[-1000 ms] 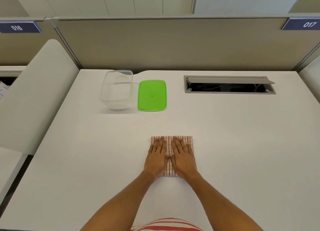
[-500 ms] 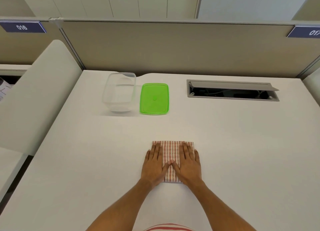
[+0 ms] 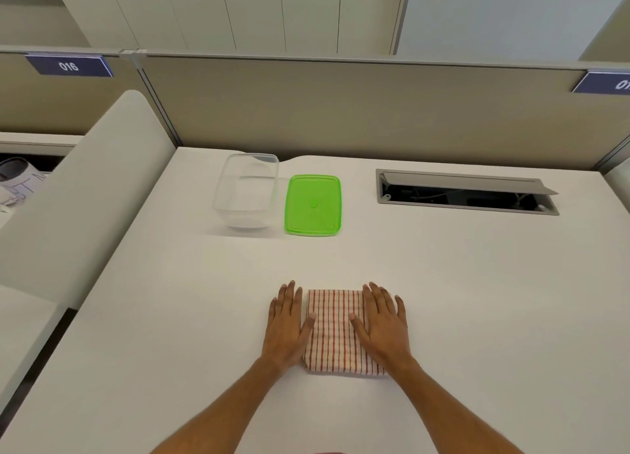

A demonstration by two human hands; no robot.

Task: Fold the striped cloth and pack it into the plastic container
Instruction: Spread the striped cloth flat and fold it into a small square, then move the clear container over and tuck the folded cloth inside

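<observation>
The striped cloth (image 3: 335, 332), white with red lines, lies folded into a small rectangle near the table's front middle. My left hand (image 3: 286, 324) rests flat on the table at the cloth's left edge, its thumb touching the cloth. My right hand (image 3: 383, 324) lies flat over the cloth's right edge, fingers spread. Neither hand grips anything. The clear plastic container (image 3: 247, 191) stands empty and uncovered at the back left, far from both hands. Its green lid (image 3: 313, 205) lies flat just to the right of it.
A white desk (image 3: 477, 300) carries everything. A grey cable hatch (image 3: 467, 192) stands open at the back right. A beige partition wall (image 3: 341, 112) closes the far edge. A white curved side panel (image 3: 78, 194) borders the desk on the left.
Both hands have slid apart from the cloth's middle to its left and right edges, uncovering its centre. The view has shifted slightly.
</observation>
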